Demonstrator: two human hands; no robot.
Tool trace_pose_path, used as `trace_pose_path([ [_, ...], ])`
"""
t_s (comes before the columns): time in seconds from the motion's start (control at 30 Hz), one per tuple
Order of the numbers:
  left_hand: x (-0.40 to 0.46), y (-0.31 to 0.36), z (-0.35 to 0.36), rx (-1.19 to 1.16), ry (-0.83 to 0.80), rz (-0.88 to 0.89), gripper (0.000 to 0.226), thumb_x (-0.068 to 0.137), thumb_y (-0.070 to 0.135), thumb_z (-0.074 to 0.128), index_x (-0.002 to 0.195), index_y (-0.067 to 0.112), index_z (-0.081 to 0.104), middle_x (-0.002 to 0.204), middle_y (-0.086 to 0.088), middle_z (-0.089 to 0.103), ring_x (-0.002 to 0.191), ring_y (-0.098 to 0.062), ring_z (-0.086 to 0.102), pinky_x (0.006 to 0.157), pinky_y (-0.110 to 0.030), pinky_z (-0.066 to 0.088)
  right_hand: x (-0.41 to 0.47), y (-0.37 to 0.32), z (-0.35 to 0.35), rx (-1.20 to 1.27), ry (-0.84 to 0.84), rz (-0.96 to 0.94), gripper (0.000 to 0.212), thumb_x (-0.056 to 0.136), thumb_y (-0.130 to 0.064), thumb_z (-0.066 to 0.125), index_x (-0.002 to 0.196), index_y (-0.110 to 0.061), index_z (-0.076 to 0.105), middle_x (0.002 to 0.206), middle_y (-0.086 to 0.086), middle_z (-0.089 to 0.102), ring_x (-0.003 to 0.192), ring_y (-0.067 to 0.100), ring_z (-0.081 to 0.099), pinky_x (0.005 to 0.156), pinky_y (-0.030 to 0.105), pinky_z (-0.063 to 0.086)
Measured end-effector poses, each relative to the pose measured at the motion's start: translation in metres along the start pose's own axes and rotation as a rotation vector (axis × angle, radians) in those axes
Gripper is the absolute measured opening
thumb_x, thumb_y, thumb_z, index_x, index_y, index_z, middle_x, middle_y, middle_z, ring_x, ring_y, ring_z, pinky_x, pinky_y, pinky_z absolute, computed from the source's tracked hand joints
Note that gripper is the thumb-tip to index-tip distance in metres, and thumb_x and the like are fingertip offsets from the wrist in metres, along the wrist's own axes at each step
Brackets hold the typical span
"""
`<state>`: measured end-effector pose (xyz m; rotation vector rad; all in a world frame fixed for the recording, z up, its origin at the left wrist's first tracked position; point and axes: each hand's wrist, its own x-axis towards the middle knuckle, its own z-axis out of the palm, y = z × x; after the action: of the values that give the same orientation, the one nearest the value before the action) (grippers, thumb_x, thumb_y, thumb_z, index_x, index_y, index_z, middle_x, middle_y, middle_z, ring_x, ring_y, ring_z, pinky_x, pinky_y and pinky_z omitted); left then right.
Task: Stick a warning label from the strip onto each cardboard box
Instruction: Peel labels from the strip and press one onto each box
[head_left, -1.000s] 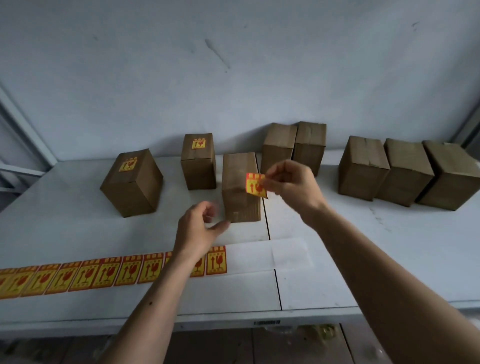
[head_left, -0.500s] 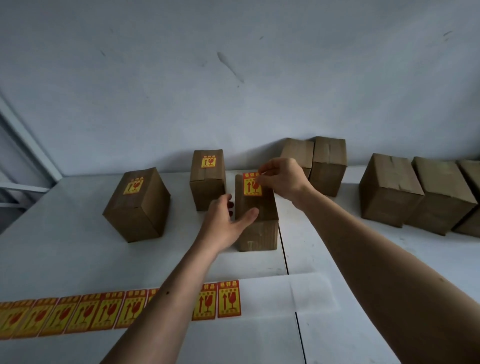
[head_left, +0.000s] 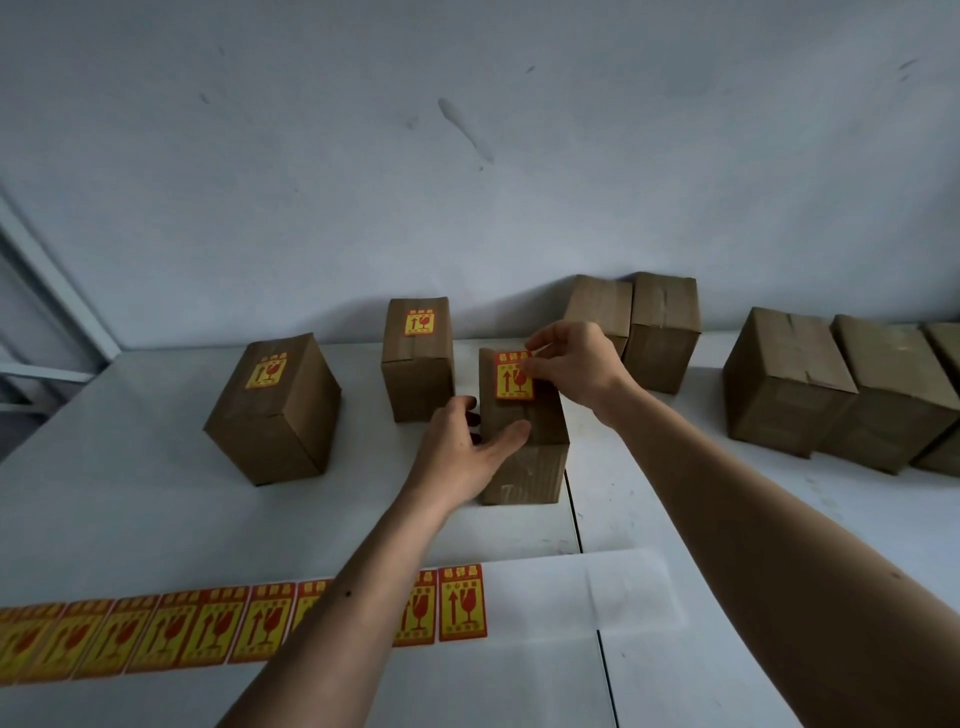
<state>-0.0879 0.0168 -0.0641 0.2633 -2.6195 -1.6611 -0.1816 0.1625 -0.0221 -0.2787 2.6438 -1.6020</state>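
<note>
Warning label lies on top of the middle cardboard box. The right hand pinches its far right edge, and the left hand clasps the box, thumb on top. It would be best to smooth it flat from the near end outward, with the box braced on the counter.

Before the middle box bare worktop lies open down to the strip. To its left is a narrow gap, then a labelled box; to its right a wide lane reaches three boxes. Behind-right stand two boxes.
</note>
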Motion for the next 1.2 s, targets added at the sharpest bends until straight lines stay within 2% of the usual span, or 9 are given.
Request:
trace_pose_path([
  [0.27,-0.002,0.003,0.001,-0.016,0.01,-0.009,0.08,0.076,0.054,0.07,0.14,0.018,0.038,0.135,-0.006,0.05,0.118,-0.02,0.054,0.087,-0.033,0.052,-0.002,-0.002,0.001,-0.085,0.005,-0.04,0.023,0.084,-0.014,0.071,0.106,-0.01,0.065,0.104,0.007,0.069,0.094,0.017,0.067,0.078,0.029,0.058],
  [0.4,-0.003,0.002,0.001,-0.043,0.018,-0.027,0.074,0.077,0.052,0.07,0.137,0.019,0.04,0.132,-0.004,0.053,0.114,-0.018,0.055,0.076,-0.024,0.048,-0.005,-0.001,0.004,-0.18,0.047,-0.111,0.025,0.084,-0.014,0.072,0.107,-0.01,0.065,0.103,0.005,0.069,0.093,0.015,0.065,0.08,0.03,0.058],
  [0.57,0.003,0.011,-0.001,-0.061,0.036,-0.082,0.073,0.076,0.05,0.072,0.135,0.021,0.041,0.131,-0.002,0.053,0.11,-0.016,0.055,0.064,-0.02,0.04,-0.008,0.001,0.007,-0.267,0.081,-0.158,0.028,0.08,-0.016,0.074,0.107,-0.013,0.065,0.1,0.003,0.07,0.093,0.016,0.066,0.08,0.031,0.057],
  [0.73,0.018,0.027,-0.001,-0.07,0.107,-0.131,0.072,0.082,0.061,0.059,0.138,0.02,0.04,0.137,-0.004,0.049,0.117,-0.02,0.051,0.084,-0.031,0.039,-0.012,0.002,0.01,-0.27,0.107,-0.172,0.031,0.081,-0.017,0.073,0.111,-0.013,0.064,0.104,0.005,0.07,0.096,0.017,0.066,0.08,0.028,0.056],
  [0.87,0.028,0.027,0.005,-0.07,0.116,-0.165,0.061,0.087,0.046,0.062,0.136,0.018,0.041,0.133,-0.006,0.052,0.114,-0.021,0.054,0.08,-0.031,0.041,-0.014,0.002,0.013,-0.335,0.122,-0.221,0.034,0.081,-0.015,0.07,0.114,-0.015,0.062,0.109,0.005,0.065,0.099,0.02,0.064,0.085,0.034,0.055],
  [1.0,0.027,0.023,0.006,-0.153,0.115,-0.209,0.057,0.087,0.04,0.064,0.134,0.016,0.044,0.129,-0.006,0.056,0.106,-0.019,0.056,0.068,-0.027,0.04,-0.014,0.003,0.013,-0.36,0.1,-0.274,0.035,0.082,-0.014,0.069,0.115,-0.02,0.059,0.122,0.008,0.044,0.094,0.021,0.058,0.085,0.036,0.054],
  [1.1,0.026,0.022,0.006,-0.2,0.111,-0.235,0.052,0.088,0.038,0.063,0.133,0.016,0.045,0.126,-0.006,0.057,0.1,-0.019,0.055,0.067,-0.028,0.04,-0.014,0.006,0.012,-0.445,0.024,-0.342,0.028,0.089,-0.021,0.063,0.115,-0.027,0.068,0.121,0.008,0.044,0.109,0.021,0.049,0.09,0.038,0.049],
  [1.2,0.026,0.019,0.007,-0.227,0.104,-0.243,0.05,0.088,0.04,0.062,0.129,0.015,0.048,0.119,-0.004,0.059,0.097,-0.018,0.057,0.061,-0.026,0.041,-0.012,0.009,0.012,-0.567,-0.032,-0.338,0.03,0.094,-0.031,0.054,0.122,-0.039,0.063,0.121,0.006,0.043,0.114,0.024,0.04,0.096,0.041,0.041],
])
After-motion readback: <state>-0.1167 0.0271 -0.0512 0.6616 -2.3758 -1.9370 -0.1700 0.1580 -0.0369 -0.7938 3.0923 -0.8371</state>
